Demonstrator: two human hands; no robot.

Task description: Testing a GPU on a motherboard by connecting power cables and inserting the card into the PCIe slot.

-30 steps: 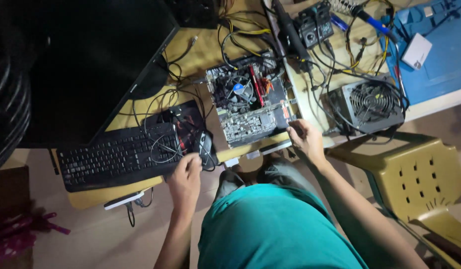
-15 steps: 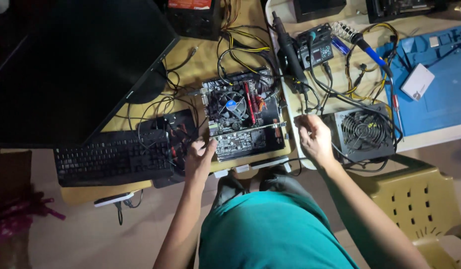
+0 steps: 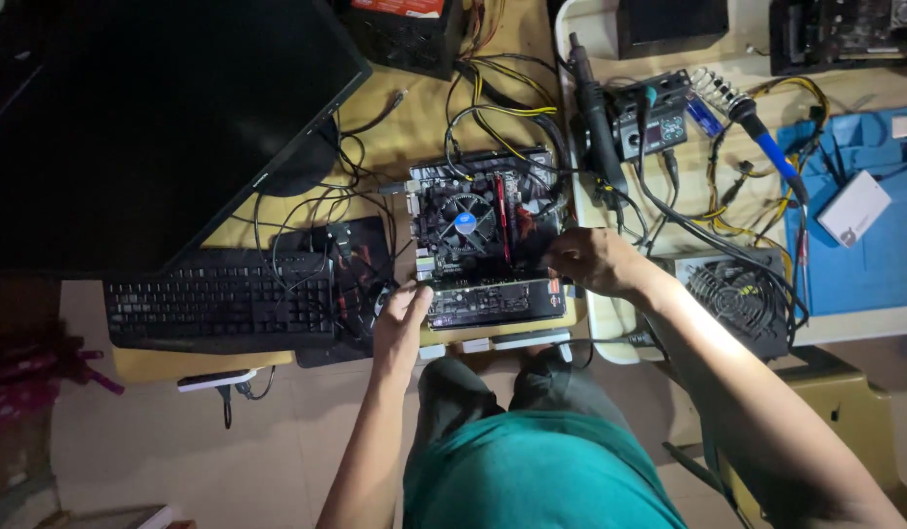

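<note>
The left hand (image 3: 402, 312) pressed its curled fingers against the left end of the graphics card (image 3: 492, 299), its grip closed on that edge. The right hand (image 3: 588, 260) pinched the card's right end, fingers closed round it. The card stood seated on the motherboard (image 3: 483, 220) near the front edge of the yellow worktop (image 3: 414, 118), just below the CPU cooler fan (image 3: 466, 221). A black keyboard (image 3: 218, 299) lay to the left, and a power supply (image 3: 742, 299) sat to the right.

L hand (image 3: 402, 315) & R hand (image 3: 590, 260) grip ends of graphics card (image 3: 492, 302) on motherboard (image 3: 483, 220). At bench (image 3: 414, 118) near edge. Keyboard (image 3: 218, 302) nearby.
</note>
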